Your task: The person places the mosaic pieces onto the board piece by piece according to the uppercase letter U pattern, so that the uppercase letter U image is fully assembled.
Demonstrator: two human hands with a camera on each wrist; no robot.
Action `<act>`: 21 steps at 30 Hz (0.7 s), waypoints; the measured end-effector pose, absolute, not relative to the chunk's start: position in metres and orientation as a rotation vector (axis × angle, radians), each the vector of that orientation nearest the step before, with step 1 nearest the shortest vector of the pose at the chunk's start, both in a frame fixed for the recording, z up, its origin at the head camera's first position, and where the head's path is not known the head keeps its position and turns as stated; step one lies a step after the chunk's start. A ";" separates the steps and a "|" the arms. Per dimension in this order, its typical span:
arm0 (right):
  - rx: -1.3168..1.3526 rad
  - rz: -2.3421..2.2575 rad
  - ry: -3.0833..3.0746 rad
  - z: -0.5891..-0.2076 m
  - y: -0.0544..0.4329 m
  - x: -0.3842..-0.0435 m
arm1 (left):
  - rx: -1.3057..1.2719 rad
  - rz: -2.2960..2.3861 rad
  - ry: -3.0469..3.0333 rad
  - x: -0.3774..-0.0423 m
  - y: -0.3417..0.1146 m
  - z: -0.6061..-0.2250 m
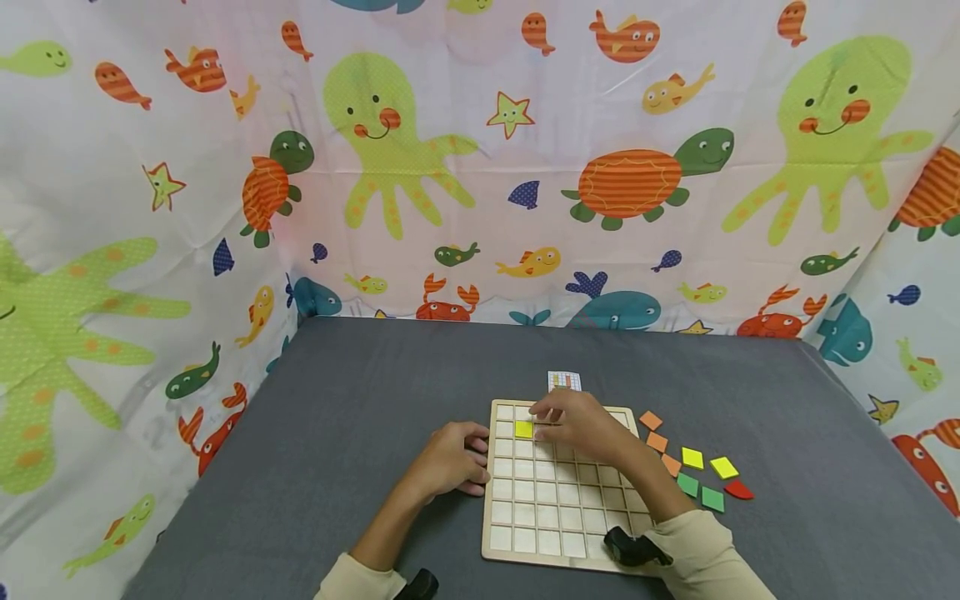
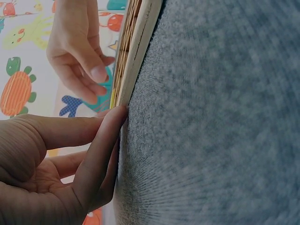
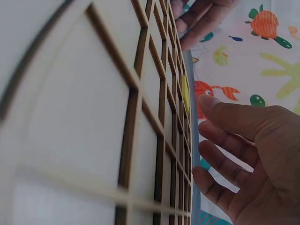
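A square wooden grid board (image 1: 486, 533) lies on the grey table. One yellow square tile (image 1: 523, 429) sits in a cell near its upper left. My left hand (image 1: 450, 458) rests against the board's left edge; in the left wrist view the fingertips touch the wooden side (image 2: 136, 61). Over the upper part of the grid hovers my right hand (image 1: 581, 425), just right of the yellow tile. In the right wrist view its thumb and fingers (image 3: 225, 145) are loosely bent and apart, and no tile shows between them.
Right of the board lie orange tiles (image 1: 651, 420), yellow tiles (image 1: 724, 467), green tiles (image 1: 712, 499) and a red curved piece (image 1: 739, 490). A small printed card (image 1: 564, 381) lies behind the board. A sea-animal curtain (image 1: 465, 183) surrounds the table's back and sides.
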State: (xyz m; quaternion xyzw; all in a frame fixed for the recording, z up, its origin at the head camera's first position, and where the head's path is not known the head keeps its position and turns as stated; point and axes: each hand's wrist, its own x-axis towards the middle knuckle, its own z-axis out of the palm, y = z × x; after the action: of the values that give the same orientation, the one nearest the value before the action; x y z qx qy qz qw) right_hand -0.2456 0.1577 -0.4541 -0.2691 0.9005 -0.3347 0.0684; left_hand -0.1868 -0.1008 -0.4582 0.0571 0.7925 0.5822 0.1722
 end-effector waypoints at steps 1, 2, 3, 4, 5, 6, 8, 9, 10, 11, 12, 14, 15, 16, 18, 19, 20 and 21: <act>-0.804 -1.021 2.710 -0.454 0.161 -0.244 | 0.163 1.651 2.251 -0.187 -0.101 -0.458; -0.800 -1.035 2.711 -0.453 0.164 -0.243 | 0.164 1.655 2.249 -0.187 -0.101 -0.458; -0.798 -1.047 2.713 -0.452 0.167 -0.241 | 0.164 1.656 2.248 -0.187 -0.101 -0.458; -0.791 -1.058 2.716 -0.452 0.170 -0.240 | 0.164 1.657 2.248 -0.187 -0.101 -0.459; -0.781 -1.066 2.721 -0.452 0.174 -0.238 | 0.163 1.658 2.246 -0.187 -0.101 -0.459; -0.770 -1.069 2.729 -0.452 0.178 -0.236 | 0.162 1.659 2.247 -0.187 -0.101 -0.459; -0.753 -1.078 2.743 -0.451 0.185 -0.232 | 0.161 1.662 2.244 -0.187 -0.101 -0.459; -0.742 -1.081 2.750 -0.451 0.189 -0.231 | 0.159 1.661 2.245 -0.187 -0.101 -0.459; -0.734 -1.086 2.756 -0.451 0.193 -0.229 | 0.158 1.662 2.244 -0.187 -0.101 -0.459; -0.731 -1.087 2.764 -0.451 0.196 -0.228 | 0.157 1.664 2.243 -0.187 -0.101 -0.459; -0.729 -1.086 2.775 -0.451 0.200 -0.227 | 0.160 1.665 2.245 -0.187 -0.101 -0.458; -0.720 -1.091 2.793 -0.450 0.207 -0.224 | 0.160 1.666 2.243 -0.187 -0.100 -0.458; -0.710 -1.088 2.803 -0.450 0.211 -0.223 | 0.162 1.666 2.244 -0.186 -0.100 -0.457; -0.704 -1.085 2.812 -0.450 0.214 -0.222 | 0.163 1.666 2.243 -0.186 -0.100 -0.457; -0.682 -1.077 2.833 -0.449 0.221 -0.219 | 0.168 1.664 2.242 -0.185 -0.100 -0.455; -0.668 -1.078 2.838 -0.449 0.224 -0.217 | 0.167 1.665 2.241 -0.185 -0.100 -0.455; -0.663 -1.078 2.844 -0.449 0.227 -0.216 | 0.169 1.666 2.241 -0.185 -0.100 -0.455; -0.647 -1.079 2.846 -0.448 0.230 -0.214 | 0.170 1.668 2.240 -0.185 -0.100 -0.454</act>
State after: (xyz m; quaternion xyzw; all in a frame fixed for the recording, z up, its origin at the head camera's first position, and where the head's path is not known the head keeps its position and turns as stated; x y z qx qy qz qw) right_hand -0.2145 0.2298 -0.4485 -0.2078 0.9145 -0.3468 0.0151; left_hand -0.1846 -0.1002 -0.4543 0.0597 0.7887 0.5875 0.1710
